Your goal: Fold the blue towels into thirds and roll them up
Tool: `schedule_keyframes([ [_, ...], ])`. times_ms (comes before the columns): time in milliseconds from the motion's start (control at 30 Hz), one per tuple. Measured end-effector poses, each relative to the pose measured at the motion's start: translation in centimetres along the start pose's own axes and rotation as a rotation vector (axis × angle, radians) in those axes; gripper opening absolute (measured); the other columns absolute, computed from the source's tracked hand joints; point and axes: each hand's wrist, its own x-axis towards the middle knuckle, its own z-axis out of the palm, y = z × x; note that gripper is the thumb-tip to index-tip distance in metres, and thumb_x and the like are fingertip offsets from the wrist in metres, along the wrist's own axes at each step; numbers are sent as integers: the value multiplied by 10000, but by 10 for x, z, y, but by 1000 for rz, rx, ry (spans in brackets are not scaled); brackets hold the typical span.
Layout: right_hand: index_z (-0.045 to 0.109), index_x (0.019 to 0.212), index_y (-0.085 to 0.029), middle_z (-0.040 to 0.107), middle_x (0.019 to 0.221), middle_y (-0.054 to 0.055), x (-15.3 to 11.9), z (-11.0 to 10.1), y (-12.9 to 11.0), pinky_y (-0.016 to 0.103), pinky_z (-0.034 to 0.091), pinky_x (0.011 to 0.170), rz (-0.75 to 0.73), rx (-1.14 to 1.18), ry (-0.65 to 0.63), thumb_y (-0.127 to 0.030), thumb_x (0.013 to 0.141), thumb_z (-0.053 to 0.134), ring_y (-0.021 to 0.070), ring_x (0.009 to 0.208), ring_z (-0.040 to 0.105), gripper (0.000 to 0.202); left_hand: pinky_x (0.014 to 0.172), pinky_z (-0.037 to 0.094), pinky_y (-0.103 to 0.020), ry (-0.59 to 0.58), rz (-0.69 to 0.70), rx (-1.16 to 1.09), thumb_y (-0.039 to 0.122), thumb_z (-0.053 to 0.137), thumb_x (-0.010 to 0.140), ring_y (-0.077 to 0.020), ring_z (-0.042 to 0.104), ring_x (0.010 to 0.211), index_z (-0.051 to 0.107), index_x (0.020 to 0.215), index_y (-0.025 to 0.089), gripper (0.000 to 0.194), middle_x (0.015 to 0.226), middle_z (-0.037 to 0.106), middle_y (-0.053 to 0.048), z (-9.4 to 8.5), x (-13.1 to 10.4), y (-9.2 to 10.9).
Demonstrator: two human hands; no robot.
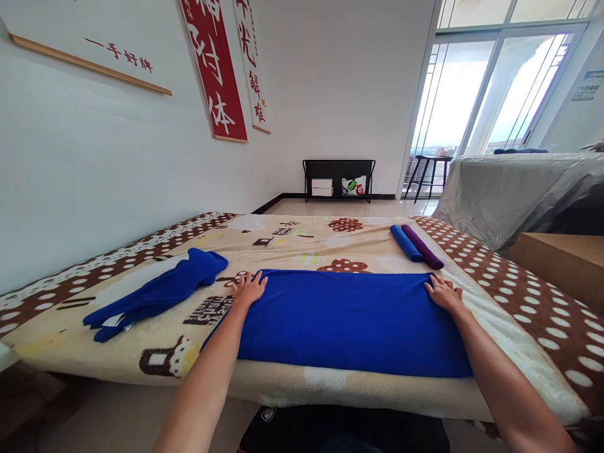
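Note:
A blue towel (349,321) lies spread out as a long rectangle along the near side of the bed, largely smooth. My left hand (248,289) rests at its far left corner, fingers spread and lying flat. At the far right corner, my right hand (444,292) touches the edge with its fingers stretched out. To the left, a crumpled blue cloth (163,292) with a white label lies loose. Beyond my right hand are two rolls side by side, one blue (406,243) and one purple (422,247).
A cream and brown patterned blanket (283,251) covers the bed. A black rack (338,170) holding a white box stands by the far wall. On the right are a cardboard box (557,264), a grey-covered piece of furniture (500,189) and a black stool (428,173).

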Motion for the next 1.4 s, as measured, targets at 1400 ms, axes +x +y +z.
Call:
schedule_keyframes([
  [1400,314,1511,-234,257,1588,58,-13,-6,-3,461,189,1178,-81,-28,-131,-580,968,185,204,1470,210,657,1153,154,-587,-60,156,85,572,152,963,-265,162,1489,263,1531,289,644,1619,186,-59,5,-17,30],
])
